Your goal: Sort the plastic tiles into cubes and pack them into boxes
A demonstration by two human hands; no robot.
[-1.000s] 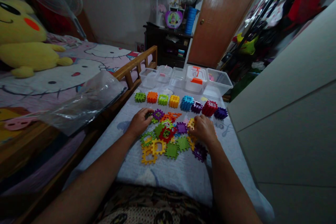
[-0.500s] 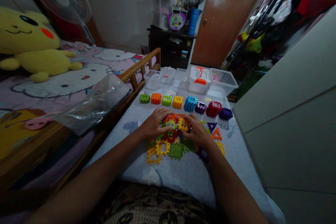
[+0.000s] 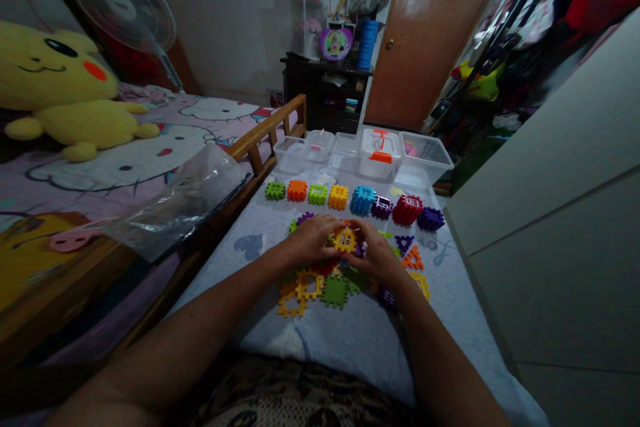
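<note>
Both my hands meet over a pile of toothed plastic building pieces. A yellow house-shaped building piece [image 3: 345, 241] with a small window sits between my left hand [image 3: 319, 240] and my right hand [image 3: 373, 250]. The fingers of each hand curl around its edges, and some of them are hidden behind it. Below the hands lie a green square piece [image 3: 335, 290] and a yellow frame piece [image 3: 311, 284]. To the right are an orange triangle piece [image 3: 413, 257] and a purple triangle piece [image 3: 404, 243].
Sorted stacks line the cloth-covered table [image 3: 270, 340], among them an orange stack [image 3: 297, 190], a blue stack [image 3: 363, 199] and a red stack [image 3: 407, 209]. Behind them stand clear plastic boxes [image 3: 425, 152]. A wooden bed rail [image 3: 270, 123] borders the left side, with a plastic bag [image 3: 180, 203] over it.
My left hand has moved right, closer to my right hand. The yellow house piece now faces me upright between both hands; the green piece by my left fingers is no longer visible there.
</note>
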